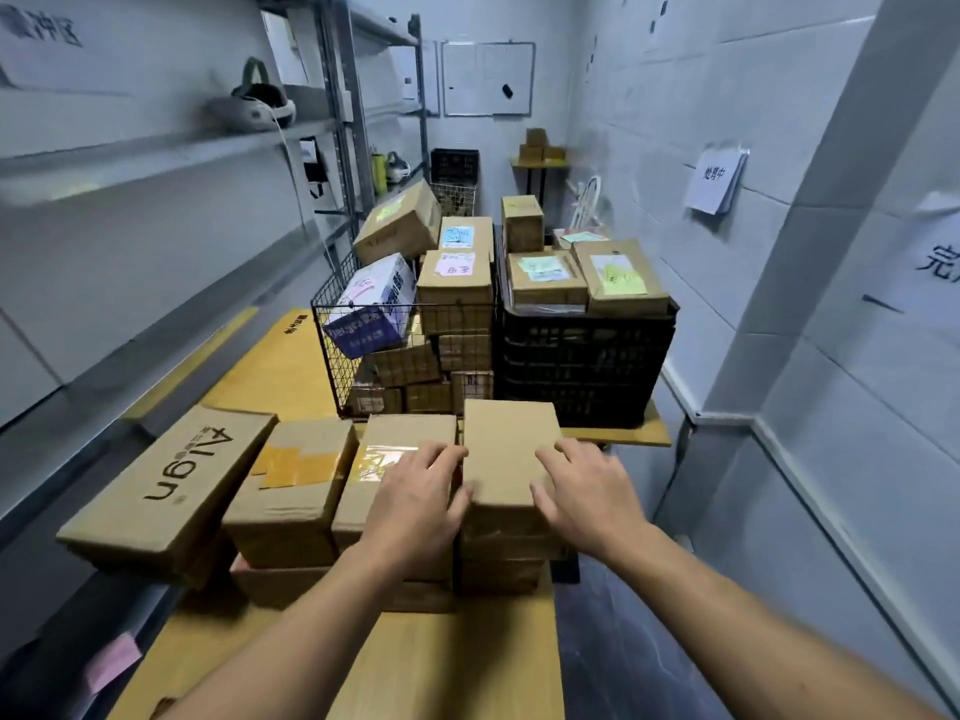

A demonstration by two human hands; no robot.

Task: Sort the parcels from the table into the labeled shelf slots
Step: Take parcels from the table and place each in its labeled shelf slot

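The plain box (506, 449) you are after sits on top of a short stack (504, 558) at the right end of the row of parcels on the counter (457, 667). It lies straight ahead of you and squarely between your hands. Its long axis runs away from you, so the two long sides are the ones facing your palms.

Your left hand (415, 498) is at the box's left side. Its fingers (441, 452) lie fairly straight over the taped box (400, 444) next door, and the thumb touches the near left edge. Your right hand (589, 493) mirrors it: the fingers (571, 449) are spread along the right edge and the thumb rests on the top face. Neither hand looks closed yet; both are loose, touching the box without clamping it.

Both hands are about equally near, so a two-handed squeeze across the short width looks like the natural lift. The left side is the tight one, since the taped box stands close against it and leaves your fingers little room to get down. The right side hangs free past the stack.

The top face shows no label, so you may need to tip the box to read it. The shelf (156, 148) runs along your left.
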